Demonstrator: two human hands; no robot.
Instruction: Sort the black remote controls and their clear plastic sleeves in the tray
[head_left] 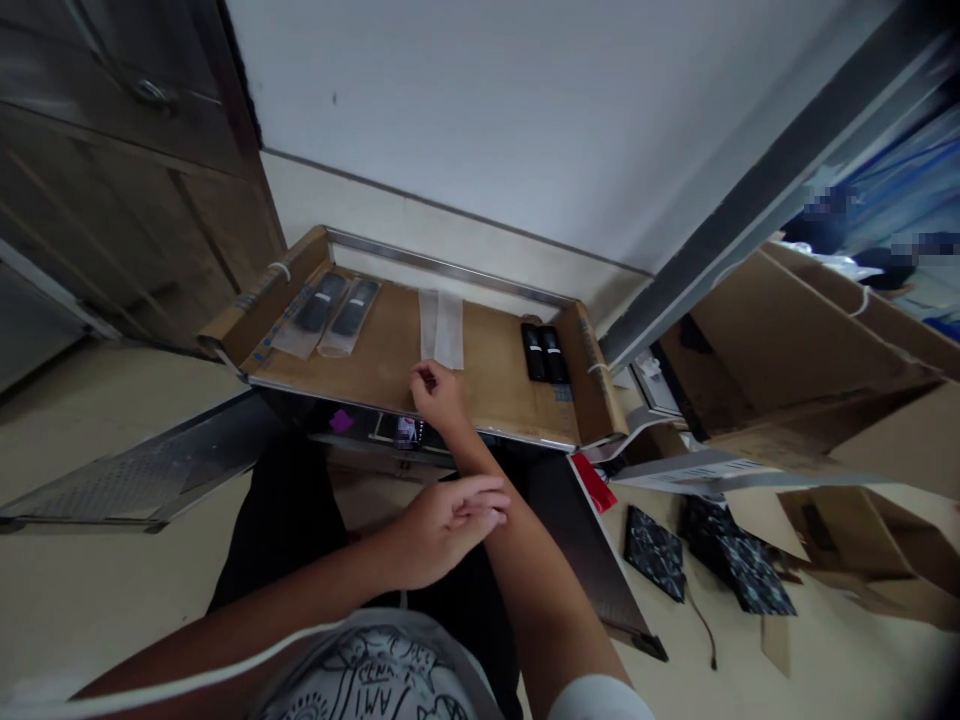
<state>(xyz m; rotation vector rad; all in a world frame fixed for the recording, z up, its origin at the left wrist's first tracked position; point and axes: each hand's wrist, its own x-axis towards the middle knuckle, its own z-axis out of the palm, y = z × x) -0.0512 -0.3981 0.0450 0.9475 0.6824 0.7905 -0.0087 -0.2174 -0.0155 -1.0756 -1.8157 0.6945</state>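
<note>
My right hand (441, 394) rests at the front edge of a cardboard-lined tray (491, 400), its fingers loosely curled with nothing visible in them. Just beyond it lie two flat translucent plastic sleeves (448, 330). My left hand (442, 530) lies across my right forearm, touching it with half-stretched fingers and holding nothing I can see. At the tray's left side are two dark oblong items in clear sleeves (354, 312), each with a small white label. Toward the right side, two black oblong items (544, 352) with white labels lie side by side, without visible sleeves.
Cardboard side walls (596, 370) tied with white ties flank the tray. A large cardboard box (817, 350) stands at right. Black patterned items (739, 555) and another open box (870, 545) are on the floor. A phone-like screen (407, 432) shows below the tray.
</note>
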